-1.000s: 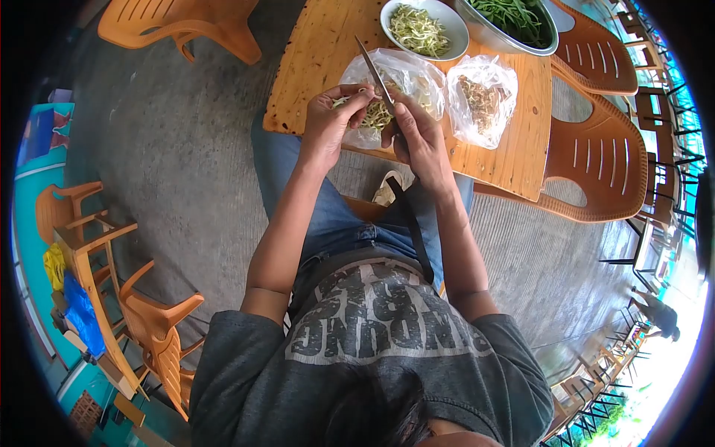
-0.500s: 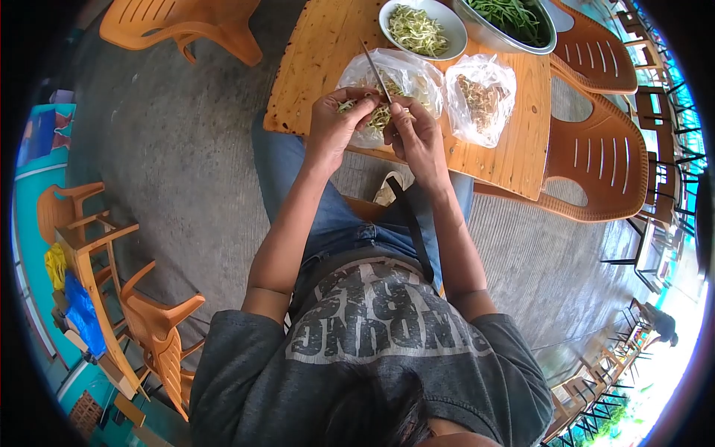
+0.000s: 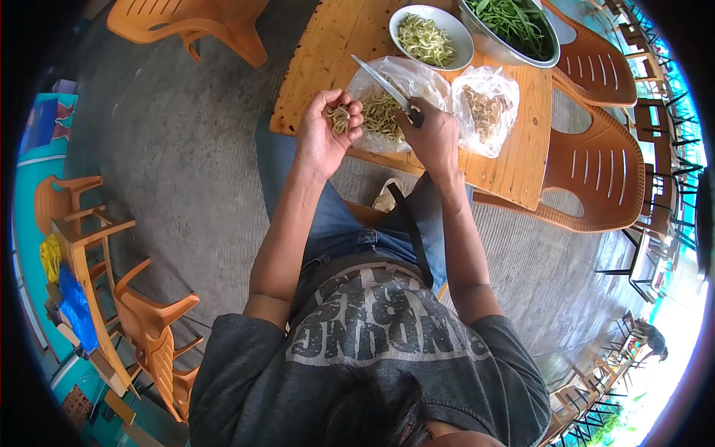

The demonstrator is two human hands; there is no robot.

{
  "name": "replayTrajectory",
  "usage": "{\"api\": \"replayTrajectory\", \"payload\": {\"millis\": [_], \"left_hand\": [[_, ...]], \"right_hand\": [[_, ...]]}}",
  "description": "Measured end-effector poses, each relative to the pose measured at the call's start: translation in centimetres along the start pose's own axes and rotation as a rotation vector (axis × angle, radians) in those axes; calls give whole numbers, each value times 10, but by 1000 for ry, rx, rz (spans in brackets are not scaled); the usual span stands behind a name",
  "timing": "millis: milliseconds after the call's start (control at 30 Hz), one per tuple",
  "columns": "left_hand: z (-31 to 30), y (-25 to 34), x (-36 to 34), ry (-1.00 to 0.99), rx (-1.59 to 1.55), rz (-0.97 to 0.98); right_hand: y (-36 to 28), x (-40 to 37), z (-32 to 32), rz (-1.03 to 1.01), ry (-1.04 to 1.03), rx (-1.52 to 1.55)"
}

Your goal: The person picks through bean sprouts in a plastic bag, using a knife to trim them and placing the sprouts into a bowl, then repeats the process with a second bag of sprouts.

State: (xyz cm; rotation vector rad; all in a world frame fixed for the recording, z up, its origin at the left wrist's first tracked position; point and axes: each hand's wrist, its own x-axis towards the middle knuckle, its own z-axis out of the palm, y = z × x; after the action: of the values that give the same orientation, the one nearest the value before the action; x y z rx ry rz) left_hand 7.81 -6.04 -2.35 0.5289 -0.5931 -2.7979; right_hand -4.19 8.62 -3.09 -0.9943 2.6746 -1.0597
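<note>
Head view, upper middle: the left hand (image 3: 322, 140) cups a bunch of sprouts (image 3: 339, 118), light, limp, easily snapped, probably best pinched loosely mid-stem, while the right hand (image 3: 434, 140) closes on a knife (image 3: 381, 80) handle, blade over the bag (image 3: 430, 83) on the table (image 3: 320, 59).

Dark hair (image 3: 372, 410), dark grey short-sleeved T-shirt (image 3: 238, 372) with large faded pale block lettering (image 3: 380, 328) across the chest, blue denim jeans (image 3: 328, 223), narrow black strap (image 3: 412, 231) running from the waist down over the lap, forearms (image 3: 279, 223) uncovered, left hand (image 3: 324, 138) and right hand (image 3: 436, 141) bare
</note>
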Motion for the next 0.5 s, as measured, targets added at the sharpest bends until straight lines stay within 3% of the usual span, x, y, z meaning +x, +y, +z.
{"api": "replayTrajectory", "payload": {"millis": [233,333,500], "left_hand": [[4,-12,-3,163,166,41],[8,-18,-4,151,177,34],[29,-41,-8,172,299,0]], "right_hand": [[6,4,3,-25,51,92],[1,3,-8,128,10,290],[-11,-8,-19,359,11,949]]}}
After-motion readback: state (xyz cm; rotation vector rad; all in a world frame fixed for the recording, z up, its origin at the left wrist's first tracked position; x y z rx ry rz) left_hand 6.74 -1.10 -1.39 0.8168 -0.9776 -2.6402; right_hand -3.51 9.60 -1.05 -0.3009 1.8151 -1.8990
